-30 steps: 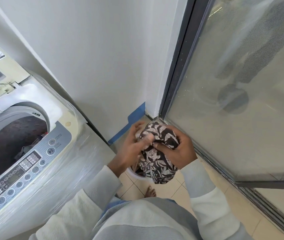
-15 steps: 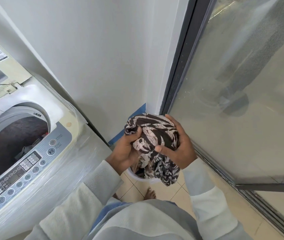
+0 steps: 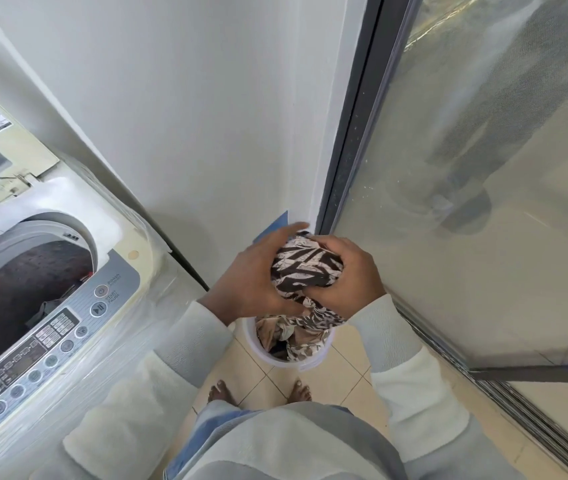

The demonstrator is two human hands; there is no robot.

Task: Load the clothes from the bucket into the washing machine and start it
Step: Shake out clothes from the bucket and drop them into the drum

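Beige floor tiles [image 3: 348,370] bear the white plastic bucket [image 3: 249,341]; above it left hand [image 3: 251,278] and right hand [image 3: 350,280] curl fingers [image 3: 286,232] round the brown-and-cream patterned cloth [image 3: 305,268], balled compact, I'd guess, for the white washing machine [image 3: 78,199] at nine o'clock.

Left hand [image 3: 251,275] and right hand [image 3: 348,278] (fingers curled, forearms sleeved) grip a patterned cloth [image 3: 305,268] between them.
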